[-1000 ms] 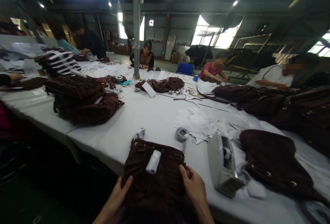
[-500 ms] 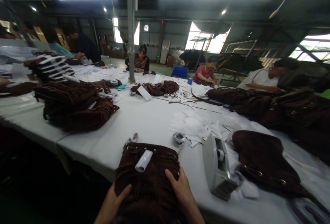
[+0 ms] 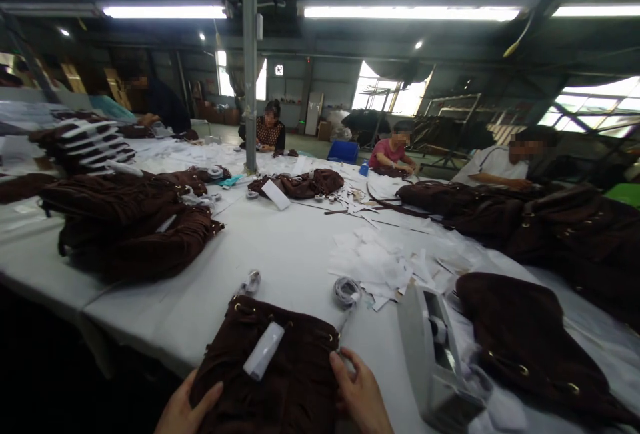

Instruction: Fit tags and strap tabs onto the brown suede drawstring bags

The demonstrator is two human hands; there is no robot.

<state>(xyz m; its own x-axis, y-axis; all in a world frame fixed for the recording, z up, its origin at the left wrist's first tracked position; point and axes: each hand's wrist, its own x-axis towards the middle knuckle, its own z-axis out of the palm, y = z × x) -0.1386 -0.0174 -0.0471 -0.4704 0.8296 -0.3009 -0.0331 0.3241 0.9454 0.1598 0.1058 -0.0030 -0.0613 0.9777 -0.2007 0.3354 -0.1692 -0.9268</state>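
A dark brown drawstring bag (image 3: 295, 361) with brass eyelets lies at the table's near edge, its lower part cut off by the frame. On its front rests a white wrapped roll (image 3: 264, 351). My left hand (image 3: 193, 402) grips the bag's left side, thumb on top. At the right side, my right hand (image 3: 357, 387) holds the bag near an eyelet, fingers curled over the edge. Beyond the bag's top corners lie two wrapped coils, one at the left (image 3: 250, 282) and one at the right (image 3: 347, 292).
A grey tape dispenser (image 3: 430, 354) stands right of the bag, beside another brown bag (image 3: 530, 334). Brown bags are piled at the left (image 3: 135, 221) and far right (image 3: 575, 227). Paper scraps (image 3: 370, 257) litter the white table (image 3: 280, 247). Several people work around it.
My left hand has slid up and left along the bag, and my right hand has shifted toward its upper right corner. The bag sits lower in view, tilted slightly, as the camera view has moved.
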